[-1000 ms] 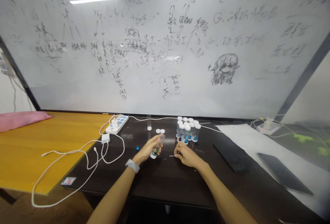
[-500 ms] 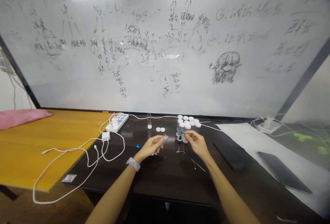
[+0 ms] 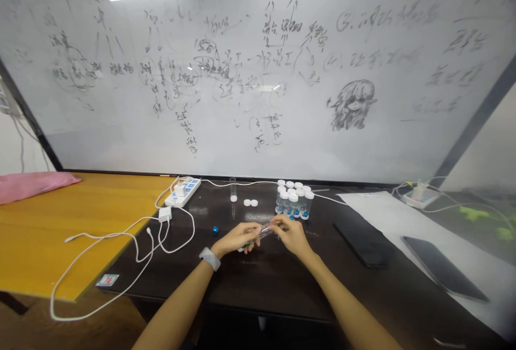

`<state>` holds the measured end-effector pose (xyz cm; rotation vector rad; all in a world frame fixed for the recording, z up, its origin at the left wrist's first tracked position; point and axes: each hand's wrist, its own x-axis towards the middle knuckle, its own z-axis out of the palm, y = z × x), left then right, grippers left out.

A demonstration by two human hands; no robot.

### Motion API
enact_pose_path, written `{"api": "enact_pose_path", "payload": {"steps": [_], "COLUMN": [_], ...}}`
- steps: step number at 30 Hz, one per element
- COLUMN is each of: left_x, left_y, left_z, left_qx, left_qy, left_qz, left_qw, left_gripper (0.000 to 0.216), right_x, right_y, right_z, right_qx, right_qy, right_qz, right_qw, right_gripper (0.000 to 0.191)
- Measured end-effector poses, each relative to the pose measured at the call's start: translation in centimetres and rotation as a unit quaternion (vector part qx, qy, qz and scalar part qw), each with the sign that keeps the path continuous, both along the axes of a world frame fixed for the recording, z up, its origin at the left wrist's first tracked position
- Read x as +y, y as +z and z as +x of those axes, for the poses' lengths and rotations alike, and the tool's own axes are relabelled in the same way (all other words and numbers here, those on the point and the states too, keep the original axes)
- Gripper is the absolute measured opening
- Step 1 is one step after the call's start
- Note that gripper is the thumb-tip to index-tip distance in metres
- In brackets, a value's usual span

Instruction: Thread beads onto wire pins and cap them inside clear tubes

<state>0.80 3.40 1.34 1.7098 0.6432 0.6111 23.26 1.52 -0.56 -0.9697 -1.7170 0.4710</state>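
Note:
My left hand [image 3: 235, 237] is closed around a small clear vial [image 3: 258, 233] with something green at its bottom end, held tilted over the dark table [image 3: 258, 280]. My right hand [image 3: 291, 233] is pinched at the vial's open end; what its fingertips hold is too small to make out. Just behind the hands stands a cluster of several white-capped vials [image 3: 293, 200] with blue contents. Two loose white caps [image 3: 250, 202] and an empty upright tube [image 3: 233, 188] lie further back. A small blue bead [image 3: 215, 229] sits left of my left hand.
A white power strip [image 3: 183, 191] and charger cables [image 3: 133, 237] trail over the orange table [image 3: 48, 231] on the left. Two dark phones or tablets [image 3: 443, 272] lie at the right, one on white paper [image 3: 407, 226]. A whiteboard [image 3: 258, 70] stands behind.
My right hand went out to the capped vials, then came back to the mouth of the vial in my left hand. The left hand stayed nearly in place and tilted the vial flatter.

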Motion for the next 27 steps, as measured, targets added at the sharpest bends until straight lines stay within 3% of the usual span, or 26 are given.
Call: {"api": "enact_pose_path", "payload": {"steps": [7, 12, 14, 16, 20, 24, 27], "left_x": [0.0, 0.4, 0.7, 1.1, 1.6, 1.9, 2.1], "left_y": [0.2, 0.3, 0.3, 0.1, -0.4, -0.9, -1.1], "left_z": [0.0, 0.0, -0.1, -0.1, -0.2, 0.0, 0.1], "left_qx": [-0.071, -0.135, -0.155, -0.170, -0.187, -0.188, -0.166], "left_qy": [0.014, 0.089, 0.136, 0.179, 0.234, 0.252, 0.258], "left_qz": [-0.060, -0.078, -0.069, -0.055, -0.035, -0.029, 0.001], "left_qw": [0.996, 0.984, 0.976, 0.968, 0.953, 0.949, 0.952], "left_gripper": [0.054, 0.059, 0.060, 0.059, 0.054, 0.056, 0.057], "right_x": [-0.6, 0.4, 1.4, 2.5, 5.8, 9.6, 11.3], "right_y": [1.6, 0.9, 0.0, -1.0, -2.4, -2.4, -2.1], "right_z": [0.0, 1.0, 0.9, 0.2, -2.6, -4.9, -5.4], "right_qx": [-0.042, -0.024, -0.047, -0.122, -0.275, -0.274, -0.262], "right_qy": [0.020, -0.073, -0.094, -0.072, -0.065, -0.118, -0.124], "right_qz": [0.049, 0.027, 0.005, -0.015, -0.059, -0.082, -0.083], "right_qw": [0.998, 0.997, 0.994, 0.990, 0.957, 0.951, 0.953], "right_gripper": [0.025, 0.028, 0.027, 0.026, 0.043, 0.044, 0.025]}}
